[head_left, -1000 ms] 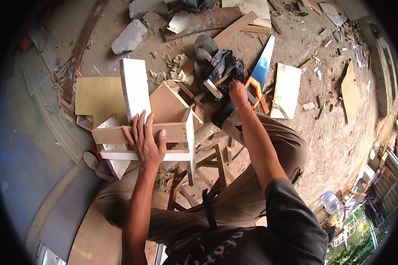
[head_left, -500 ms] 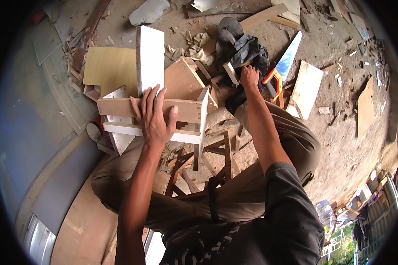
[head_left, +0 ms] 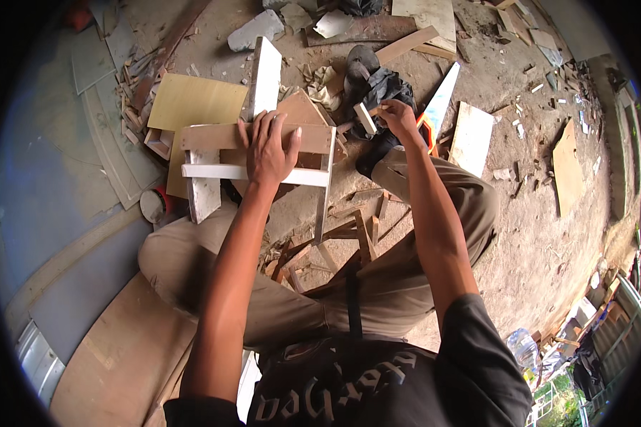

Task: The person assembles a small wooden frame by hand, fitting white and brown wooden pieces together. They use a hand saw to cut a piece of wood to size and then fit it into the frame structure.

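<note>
My left hand (head_left: 269,153) lies over the top board of a small wooden frame (head_left: 310,139), fingers bent across its upper edge and thumb on the near face. This frame has upright end pieces and a white lower rail (head_left: 214,171). Behind the hand a white-faced board (head_left: 267,78) sticks up from it. My right hand (head_left: 399,121) is closed around the short wooden handle of a mallet-like tool with a pale block head (head_left: 365,119). Below that hand lie a crumpled black bag (head_left: 393,89) and my shoe. A handsaw (head_left: 441,99) with an orange handle lies to its right.
A yellowish plywood sheet (head_left: 196,99) and a brown panel (head_left: 303,110) lie behind the frame. Wood offcuts (head_left: 360,238) are heaped between my legs. A pale board (head_left: 471,139) rests right of the saw. A red-rimmed container (head_left: 153,205) stands by my left knee.
My right hand has lifted a little with the mallet-like tool, and its handle shows more. Under my left hand the frame has tilted and turned slightly. The whole view has shifted.
</note>
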A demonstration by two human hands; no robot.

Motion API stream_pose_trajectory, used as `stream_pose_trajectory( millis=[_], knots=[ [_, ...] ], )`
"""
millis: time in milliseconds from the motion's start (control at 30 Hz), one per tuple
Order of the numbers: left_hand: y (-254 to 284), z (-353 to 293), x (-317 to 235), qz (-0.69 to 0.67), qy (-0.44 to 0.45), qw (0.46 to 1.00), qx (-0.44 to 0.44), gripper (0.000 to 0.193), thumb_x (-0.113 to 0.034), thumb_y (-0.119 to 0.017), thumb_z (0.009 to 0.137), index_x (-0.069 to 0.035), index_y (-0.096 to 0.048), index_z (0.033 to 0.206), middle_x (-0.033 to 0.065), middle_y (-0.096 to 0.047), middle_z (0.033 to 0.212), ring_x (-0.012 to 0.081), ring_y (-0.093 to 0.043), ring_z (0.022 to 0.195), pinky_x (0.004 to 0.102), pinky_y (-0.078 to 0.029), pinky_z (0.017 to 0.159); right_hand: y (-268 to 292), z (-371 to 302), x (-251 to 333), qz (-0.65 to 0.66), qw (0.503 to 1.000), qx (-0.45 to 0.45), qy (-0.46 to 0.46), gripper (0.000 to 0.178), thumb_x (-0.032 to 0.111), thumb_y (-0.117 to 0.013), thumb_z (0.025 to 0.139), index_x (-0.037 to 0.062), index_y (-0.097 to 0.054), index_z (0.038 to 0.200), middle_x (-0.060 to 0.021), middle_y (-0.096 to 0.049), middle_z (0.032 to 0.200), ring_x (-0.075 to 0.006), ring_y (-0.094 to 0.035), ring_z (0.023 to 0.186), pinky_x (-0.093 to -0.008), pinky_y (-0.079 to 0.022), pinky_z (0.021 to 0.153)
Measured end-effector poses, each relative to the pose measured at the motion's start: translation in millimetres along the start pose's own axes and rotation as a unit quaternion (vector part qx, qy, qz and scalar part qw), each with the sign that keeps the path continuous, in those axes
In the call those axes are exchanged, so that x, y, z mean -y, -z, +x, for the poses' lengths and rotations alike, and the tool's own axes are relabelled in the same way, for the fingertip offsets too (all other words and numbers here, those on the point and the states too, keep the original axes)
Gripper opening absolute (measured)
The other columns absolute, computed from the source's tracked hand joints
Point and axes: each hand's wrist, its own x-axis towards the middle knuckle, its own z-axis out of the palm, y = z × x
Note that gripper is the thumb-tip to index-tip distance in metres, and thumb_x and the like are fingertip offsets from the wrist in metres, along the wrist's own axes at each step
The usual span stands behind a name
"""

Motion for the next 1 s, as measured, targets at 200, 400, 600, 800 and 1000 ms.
stream_pose_trajectory(
  millis=[200, 400, 600, 800, 1000],
  knots=[
    [0.9, -7.5, 3.6, 0.009, 0.009, 1.000, -0.028, 0.043, -0.042, -0.054, 0.094, -0.007, -0.060, 0.119, 0.0113, -0.059, 0.124, 0.0310, -0.048, 0.127, 0.0617, -0.014, 0.115, -26.1, -95.0, 131.6, 0.083, 0.989, 0.040, 0.114, 0.023, 0.013, -0.074, 0.086, -0.0021, -0.066, 0.102, -0.0094, -0.073, 0.084, -0.0109, -0.068, 0.072, -0.0249, -0.052, 0.064],
    [6.8, -8.9, 6.7, -0.004, 0.014, 0.999, -0.042, 0.043, -0.041, -0.055, 0.094, -0.006, -0.060, 0.118, 0.0127, -0.060, 0.121, 0.0324, -0.049, 0.126, 0.0606, -0.015, 0.116, -10.3, -57.6, 47.9, 0.032, 0.996, -0.072, 0.046, 0.026, 0.011, -0.071, 0.088, -0.0061, -0.063, 0.106, -0.0093, -0.071, 0.084, -0.0132, -0.068, 0.069, -0.0255, -0.052, 0.060],
    [-0.5, 1.1, -2.5, -0.019, 0.002, 0.999, -0.037, 0.043, -0.042, -0.055, 0.093, -0.005, -0.061, 0.116, 0.0138, -0.060, 0.119, 0.0333, -0.050, 0.123, 0.0605, -0.013, 0.118, 15.2, -23.7, -28.7, -0.310, 0.928, -0.190, 0.085, 0.029, 0.025, -0.071, 0.088, -0.0024, -0.069, 0.096, -0.0110, -0.069, 0.080, -0.0159, -0.067, 0.061, -0.0312, -0.053, 0.059],
    [16.5, 0.0, -2.6, -0.009, 0.036, 0.999, 0.020, 0.040, -0.037, -0.057, 0.093, -0.006, -0.058, 0.119, 0.0123, -0.059, 0.122, 0.0328, -0.048, 0.127, 0.0617, -0.014, 0.116, 37.6, 7.9, -14.2, -0.267, 0.947, -0.108, -0.140, 0.031, 0.031, -0.066, 0.085, 0.0006, -0.072, 0.087, -0.0231, -0.070, 0.081, -0.0407, -0.068, 0.082, -0.0453, -0.053, 0.069],
    [18.8, 13.4, -6.1, -0.026, 0.044, 0.994, 0.092, 0.043, -0.035, -0.057, 0.090, -0.005, -0.057, 0.121, 0.0143, -0.057, 0.124, 0.0357, -0.046, 0.128, 0.0640, -0.009, 0.116, 24.0, 149.3, 40.3, -0.270, 0.919, -0.196, 0.210, 0.026, 0.021, -0.070, 0.084, 0.0016, -0.064, 0.100, -0.0284, -0.066, 0.091, -0.0452, -0.065, 0.092, -0.0506, -0.052, 0.078]
  ],
)
